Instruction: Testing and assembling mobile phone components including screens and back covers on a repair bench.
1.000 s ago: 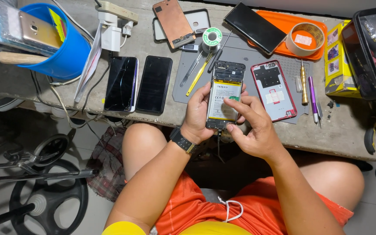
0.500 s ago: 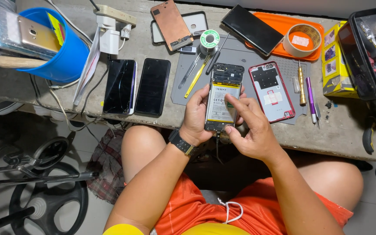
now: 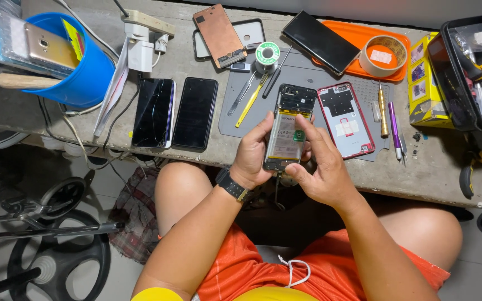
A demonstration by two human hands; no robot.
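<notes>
Two hands hold one opened phone (image 3: pixel 287 131) above the surface (image 3: pixel 419 173) edge, back cover off, internals facing up. Left hand (image 3: pixel 250 158): fingers clamped round the phone's left side and lower end, thumb along the edge. Right hand (image 3: pixel 319 167): fingers closed against the phone's right side, one fingertip on a small green part approx. mid-board. Red rear cover (image 3: pixel 345 120) lies just right of the phone on the grey mat (image 3: pixel 308 78). Two dark phones (image 3: pixel 175 113) lie side by side to the left.
</notes>
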